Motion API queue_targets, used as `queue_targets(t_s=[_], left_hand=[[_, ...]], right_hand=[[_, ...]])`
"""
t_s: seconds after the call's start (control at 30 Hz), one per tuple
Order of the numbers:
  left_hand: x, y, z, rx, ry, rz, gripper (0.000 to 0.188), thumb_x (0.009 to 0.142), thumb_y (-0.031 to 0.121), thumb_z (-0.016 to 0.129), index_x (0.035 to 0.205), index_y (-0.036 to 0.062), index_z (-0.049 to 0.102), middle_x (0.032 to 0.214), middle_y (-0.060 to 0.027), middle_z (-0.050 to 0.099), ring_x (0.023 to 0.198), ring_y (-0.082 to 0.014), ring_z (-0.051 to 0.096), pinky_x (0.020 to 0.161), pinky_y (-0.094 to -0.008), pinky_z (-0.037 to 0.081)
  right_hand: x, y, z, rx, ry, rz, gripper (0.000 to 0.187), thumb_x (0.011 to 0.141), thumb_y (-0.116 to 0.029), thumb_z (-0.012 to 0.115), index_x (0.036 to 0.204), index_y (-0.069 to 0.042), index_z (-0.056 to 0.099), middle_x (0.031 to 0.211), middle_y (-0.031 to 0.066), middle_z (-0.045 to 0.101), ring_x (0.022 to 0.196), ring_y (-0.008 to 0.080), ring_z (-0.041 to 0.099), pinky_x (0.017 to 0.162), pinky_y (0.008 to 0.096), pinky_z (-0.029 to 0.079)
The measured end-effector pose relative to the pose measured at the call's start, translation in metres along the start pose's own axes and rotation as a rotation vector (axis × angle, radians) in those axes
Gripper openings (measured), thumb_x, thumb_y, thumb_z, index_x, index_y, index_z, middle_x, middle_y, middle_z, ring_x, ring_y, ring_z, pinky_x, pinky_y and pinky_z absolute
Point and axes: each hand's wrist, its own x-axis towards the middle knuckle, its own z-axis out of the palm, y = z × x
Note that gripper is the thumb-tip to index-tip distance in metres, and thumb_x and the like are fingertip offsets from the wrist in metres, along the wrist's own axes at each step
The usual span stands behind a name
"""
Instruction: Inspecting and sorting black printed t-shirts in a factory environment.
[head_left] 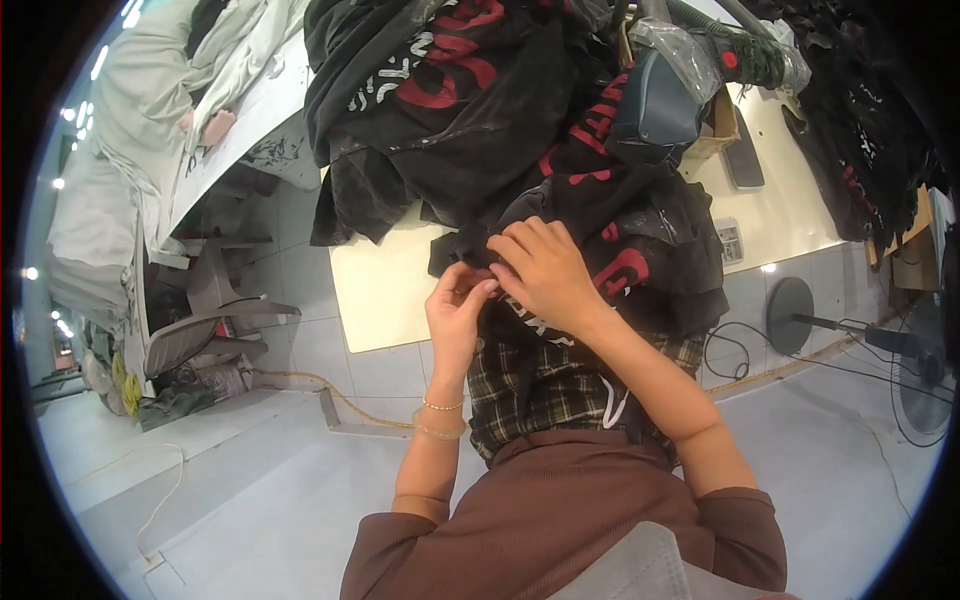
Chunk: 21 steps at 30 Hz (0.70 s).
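A black garment (655,235) with red and white print lies bunched at the table's near edge and hangs over my lap. Both hands meet at its left side. My left hand (458,305) has thumb and forefinger pinched together at the cloth's edge. Just beside it, my right hand (548,268) bends its fingers over the same garment, the fingertips close to my left thumb. The exact bit of cloth between the fingers is small and partly hidden by them.
A heap of black printed garments (400,130) covers the far part of the pale table (375,290). Right of it stands a dark blue-grey machine head (655,95) with clear plastic. More black garments (860,130), a fan (920,365) and loose cables are at right; a grey chair (195,335) is at left.
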Motion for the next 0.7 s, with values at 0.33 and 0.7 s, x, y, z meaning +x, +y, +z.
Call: queue_targets(t_s=[0.33,0.7], left_hand=[[0.018,0.013,0.02,0.006,0.044,0.186,0.004,0.091,0.001,0.059,0.088,0.0002,0.057,0.102,-0.0006,0.053,0.088,-0.0039,0.048,0.073,-0.0172,0.04],[0.053,0.081,0.071,-0.169,-0.415,-0.023,0.015,0.092,0.001,0.061,0.093,0.0051,0.047,0.08,-0.0001,0.06,0.072,-0.0033,0.052,0.068,-0.0179,0.044]], right_hand=[[0.003,0.015,-0.019,0.585,0.054,0.231,0.017,0.081,-0.002,0.064,0.098,0.0,0.06,0.09,0.0075,0.06,0.087,0.0215,0.058,0.077,0.0316,0.046],[-0.015,0.028,-0.131,1.169,0.375,0.626,0.008,0.093,-0.003,0.057,0.1,-0.005,0.054,0.092,-0.0021,0.056,0.087,0.0045,0.051,0.08,0.0196,0.04]])
